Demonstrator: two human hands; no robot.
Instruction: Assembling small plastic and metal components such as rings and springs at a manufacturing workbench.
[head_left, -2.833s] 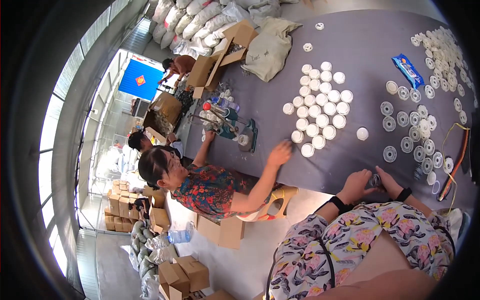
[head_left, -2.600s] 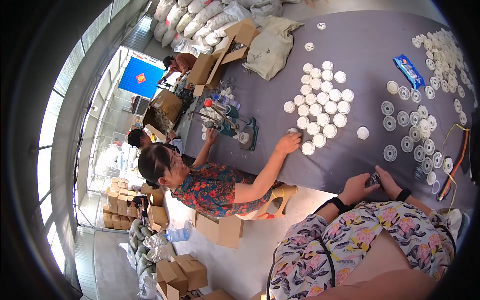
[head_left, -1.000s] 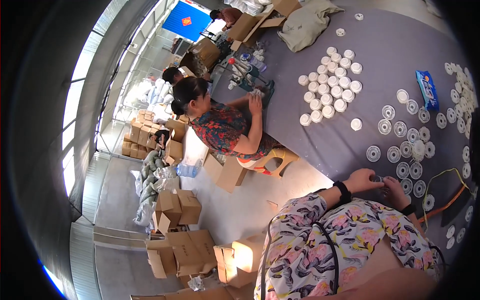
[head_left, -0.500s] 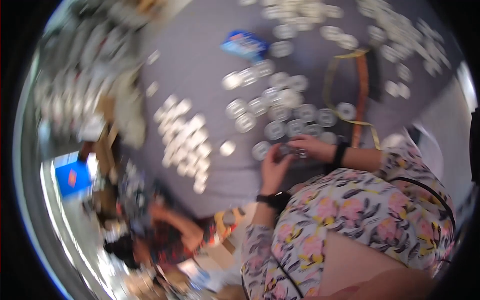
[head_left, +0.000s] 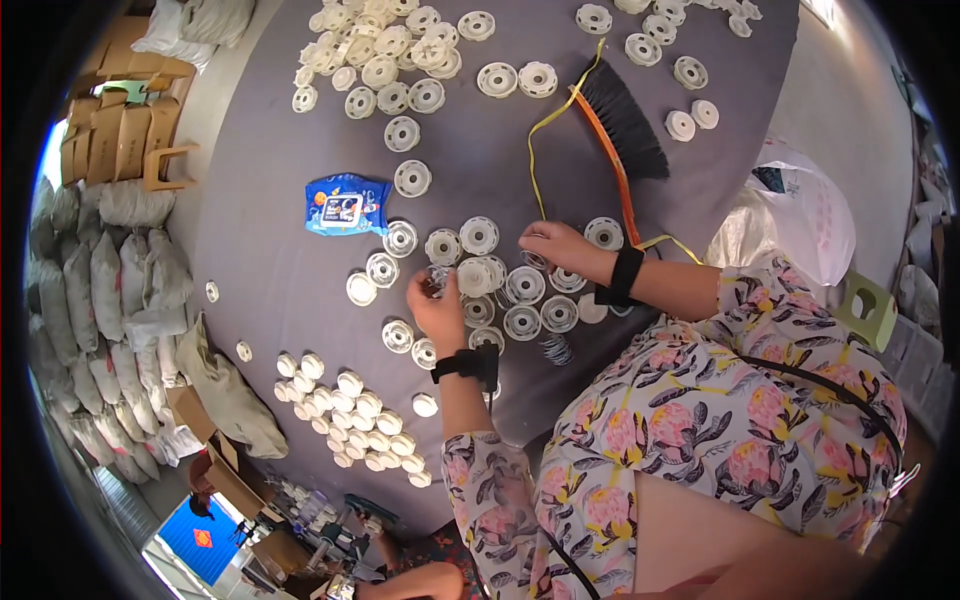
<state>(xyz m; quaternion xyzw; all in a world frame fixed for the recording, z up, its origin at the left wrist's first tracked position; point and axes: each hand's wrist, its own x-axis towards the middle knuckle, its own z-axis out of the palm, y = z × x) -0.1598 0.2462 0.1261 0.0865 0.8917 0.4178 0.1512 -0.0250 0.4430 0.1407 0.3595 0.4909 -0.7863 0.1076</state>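
Observation:
White round plastic wheel-like parts [head_left: 479, 235] lie spread on the grey cloth in front of me, several with a clear or shiny ring over them. My left hand [head_left: 437, 312] is closed at the left of this group, thumb and fingers pinching a thin clear ring [head_left: 438, 278]. At the group's right side, my right hand [head_left: 565, 250] pinches another thin clear ring [head_left: 533, 261] just above the parts. Both rings are partly hidden by fingers. A small stack of shiny rings [head_left: 556, 348] lies near the table edge, close to my body.
Smaller white caps [head_left: 365, 425] cluster at the near left. A blue wipes packet [head_left: 346, 205] lies left of centre; an orange-backed brush [head_left: 622, 130] with yellow ribbon is beyond my right hand. More white parts [head_left: 380, 70] heap at the far side. Another person's arm [head_left: 415, 582] shows at the lower left.
My hands, close together near the table edge before, have moved apart and farther over the white parts. The view has turned and sharpened, and the stack of rings now shows.

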